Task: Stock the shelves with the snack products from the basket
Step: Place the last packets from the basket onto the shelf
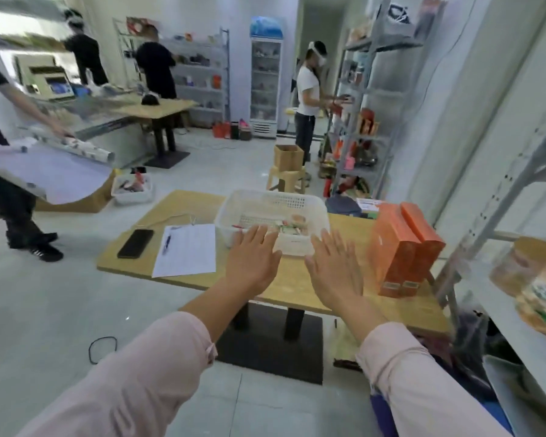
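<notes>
Both the left hand [252, 261] and right hand [336, 269] hover flat and empty before the white basket [309, 205], its long axis crosswise.

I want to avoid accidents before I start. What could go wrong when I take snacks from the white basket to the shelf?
The orange boxes stand upright near the table's right edge, between the basket and the shelf; the right hand might knock them over in passing. The phone lies near the table's left edge; sliding the basket could push it off.
</notes>
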